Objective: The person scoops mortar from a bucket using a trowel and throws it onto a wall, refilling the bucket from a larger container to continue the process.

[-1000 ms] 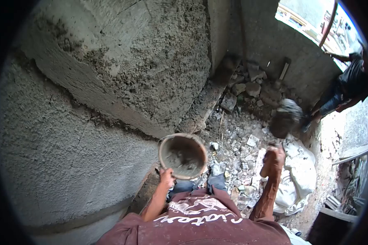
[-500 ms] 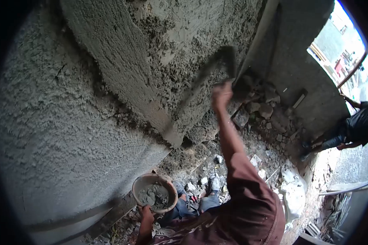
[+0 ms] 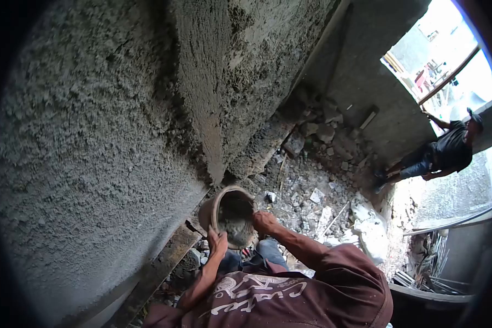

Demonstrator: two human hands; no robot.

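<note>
A round bucket (image 3: pixel 206 214) with wet grey mortar (image 3: pixel 236 227) inside is tilted in front of my legs, beside the lower end of the wall corner. My left hand (image 3: pixel 217 241) grips its near rim. At the bucket's right side, my right hand (image 3: pixel 264 222) is closed in a fist around the handle of a trowel, whose blade is hard to make out inside the bucket. Rough, freshly coated mortar covers the wall (image 3: pixel 104 164) on the left. Past the corner, a smoother strip (image 3: pixel 202 82) meets a patchy wall face (image 3: pixel 268 60).
Rubble (image 3: pixel 325 136) and broken stones cover the floor ahead. A white sack (image 3: pixel 369 227) lies to the right. Another person (image 3: pixel 448 150) stands by the bright opening at the far right. A wooden plank (image 3: pixel 167 262) runs along the left wall's foot.
My right hand has come down from the patchy wall, where it swung the blurred trowel, to the bucket. The bucket has tipped over and shifted up and right in view.
</note>
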